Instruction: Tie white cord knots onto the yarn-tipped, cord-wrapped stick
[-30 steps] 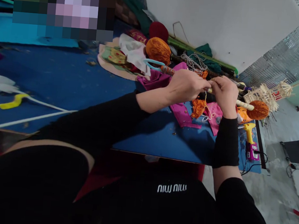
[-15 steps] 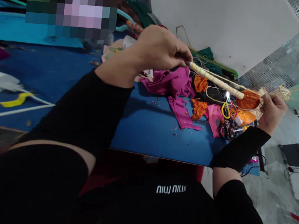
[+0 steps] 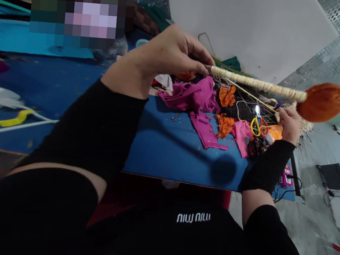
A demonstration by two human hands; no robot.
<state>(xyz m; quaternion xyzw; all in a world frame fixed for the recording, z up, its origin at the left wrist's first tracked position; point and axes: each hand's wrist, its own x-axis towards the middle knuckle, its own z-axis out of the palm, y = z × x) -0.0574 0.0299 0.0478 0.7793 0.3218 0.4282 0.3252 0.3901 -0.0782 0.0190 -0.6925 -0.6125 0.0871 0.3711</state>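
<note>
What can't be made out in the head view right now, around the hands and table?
All in the head view:
Part of the wrapped stick: covered by the left hand.
Pale thread inside the right hand: hidden by it.
Surface of the orange ball: blurred.
White item: cut off by the left edge.

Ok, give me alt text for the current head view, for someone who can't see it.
The left hand holds one end of a wrapped rod with a rust-orange ball at its far end, while the right hand grips a pale cord stretched beneath it. Magenta cloth, orange scraps and scissors clutter a blue table.
</note>
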